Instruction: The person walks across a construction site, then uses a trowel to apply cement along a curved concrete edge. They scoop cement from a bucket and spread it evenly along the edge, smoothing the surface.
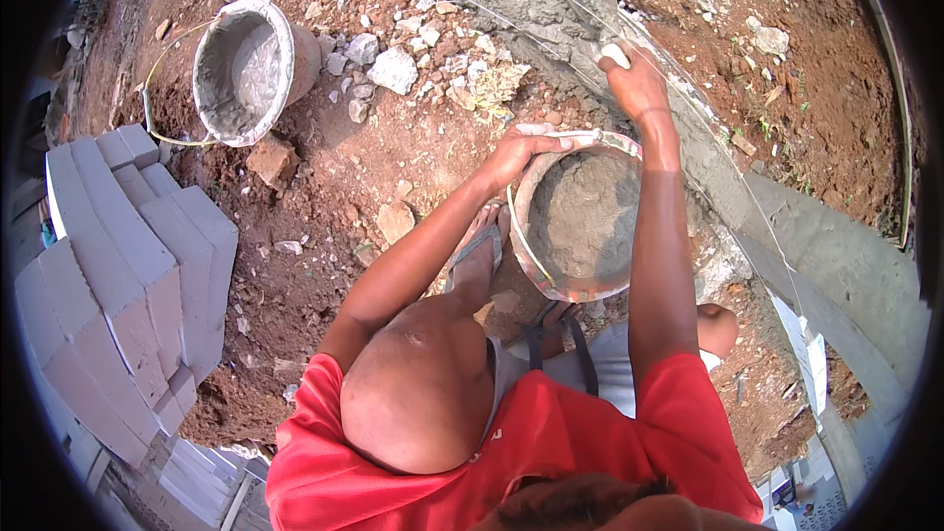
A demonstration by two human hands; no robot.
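Note:
Between my arms stands a bucket (pixel 526 254) part filled with wet grey mortar (pixel 582 211). My left hand (pixel 529 149) grips its far left rim, the fingers closed over the edge. Beyond the bucket, my right hand (pixel 639 88) is closed around a tool with a rounded white handle (pixel 616 55). The rest of that tool is hidden, so its kind does not show. Just under the right hand runs a low wall course topped with rough wet mortar (pixel 551 25). A taut string (pixel 739 177) follows this course.
A second mortar-smeared bucket (pixel 296 64) stands at far left, its wire handle hanging down. Pale blocks (pixel 118 265) are stacked at left. Stones (pixel 393 70) and rubble lie on the reddish soil. A smooth grey slab (pixel 836 246) extends at right.

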